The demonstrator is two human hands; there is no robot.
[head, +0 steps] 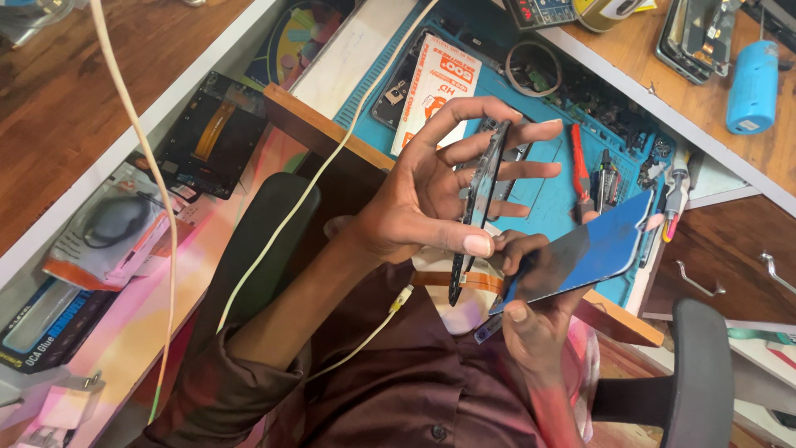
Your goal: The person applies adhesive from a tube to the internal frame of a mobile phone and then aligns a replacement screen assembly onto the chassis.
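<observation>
Both hands work in the open air just off the front edge of the bench (365, 153), above the person's lap, with free room all round them there. The left hand (423, 195) has its grip closed on a thin black phone frame (477, 207), thumb pressed at the lower end and fingers spread along the far side; the frame stands nearly upright, seen edge-on, narrow and dark with a glossy face. An orange flat cable (452, 280) runs across beneath it. The right hand (531, 319) grips a flat blue panel (584, 253) by its near corner, tilted up and away, its far edge reaching over the bench edge; the panel's surface is shiny, dark near the fingers and bright blue farther out. The frame and panel sit just beside each other, meeting near the thumbs. Beyond them a blue mat (547, 199) is crowded: red-handled pliers (580, 166) and a white packet (435, 87) lie near, leaving little room there.
</observation>
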